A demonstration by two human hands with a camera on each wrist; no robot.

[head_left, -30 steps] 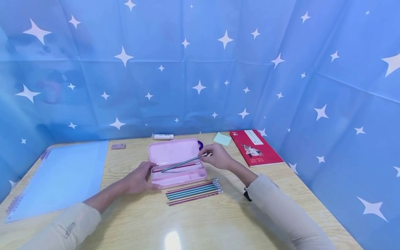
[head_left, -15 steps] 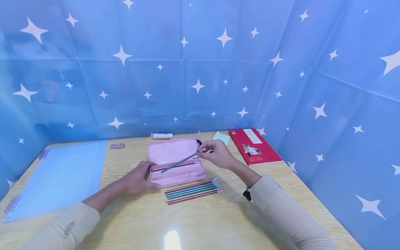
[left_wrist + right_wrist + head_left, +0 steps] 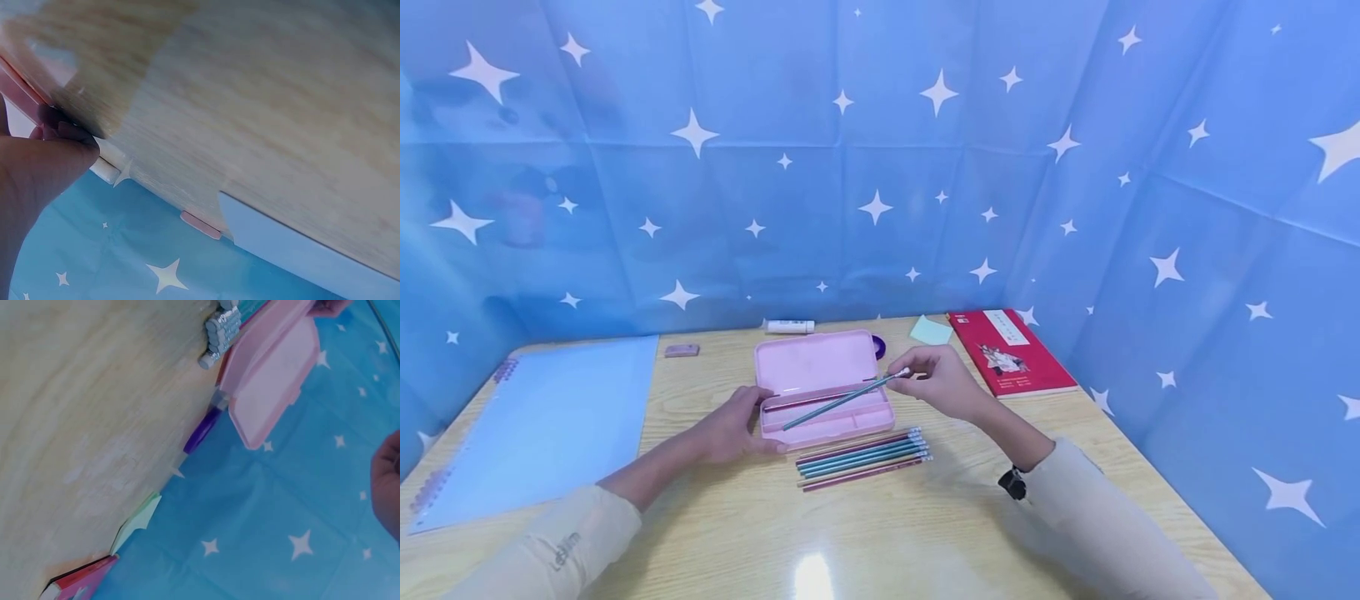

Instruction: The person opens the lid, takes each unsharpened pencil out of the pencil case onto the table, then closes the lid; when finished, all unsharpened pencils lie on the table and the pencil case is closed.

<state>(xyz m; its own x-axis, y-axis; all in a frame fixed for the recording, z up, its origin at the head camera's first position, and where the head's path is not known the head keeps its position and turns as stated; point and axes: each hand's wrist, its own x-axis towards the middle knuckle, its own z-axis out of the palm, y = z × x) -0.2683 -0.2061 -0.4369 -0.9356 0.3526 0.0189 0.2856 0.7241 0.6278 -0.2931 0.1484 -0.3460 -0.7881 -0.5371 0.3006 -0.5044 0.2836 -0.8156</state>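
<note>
A pink pencil case point(image 3: 868, 414) lies with its lid up and a dark red pencil point(image 3: 805, 402) in its long back compartment. My left hand point(image 3: 730, 432) holds the case's left end, thumb at the front and fingers behind. Between thumb and fingers, my right hand point(image 3: 942, 382) pinches a green pencil point(image 3: 831, 405) near its eraser end. The pencil slants down to the left across the case, its far tip over the front compartment. In the right wrist view, the hand point(image 3: 387, 481) shows only at the right edge. Several pencils point(image 3: 865, 462) lie side by side before the case.
Behind the case are a white tube point(image 3: 790, 327) and a purple item point(image 3: 878, 347). Sticky notes point(image 3: 931, 331) and a red book point(image 3: 1011, 354) lie at right. An eraser point(image 3: 682, 351) and a blue sheet point(image 3: 550, 425) are at left. A starry curtain point(image 3: 812, 192) borders the table.
My right hand has shifted right and a little nearer, and the green pencil's far tip has come forward over the case. My left hand stays on the case.
</note>
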